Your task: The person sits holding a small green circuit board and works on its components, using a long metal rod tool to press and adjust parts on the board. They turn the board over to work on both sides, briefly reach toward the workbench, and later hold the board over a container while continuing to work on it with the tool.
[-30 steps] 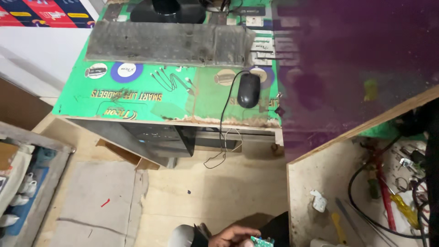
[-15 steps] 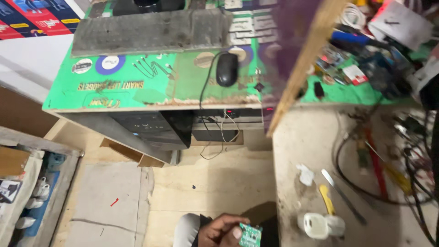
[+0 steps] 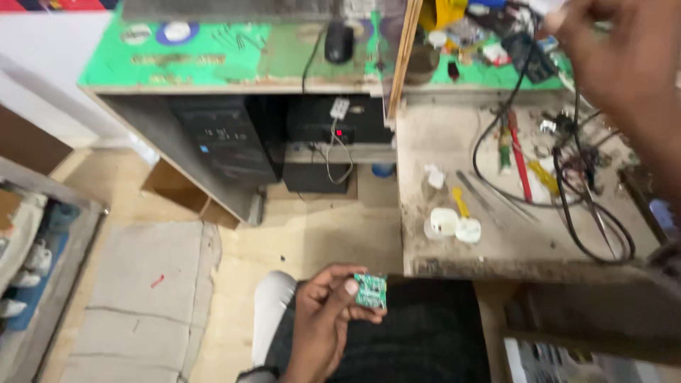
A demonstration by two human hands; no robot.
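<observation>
Our view has swung right since a second ago, so the dusty worktop [image 3: 496, 245] with its tangle of black cables [image 3: 589, 198] now fills the frame, while the green desk [image 3: 213, 60] and mouse [image 3: 339, 41] have slid to the top edge. Our right hand [image 3: 624, 64], absent before, is now raised over the cables; blurred, so we cannot tell its grip. Our left hand [image 3: 323, 319] still pinches the small green circuit board [image 3: 370, 291] above our lap, seemingly brought toward the worktop.
</observation>
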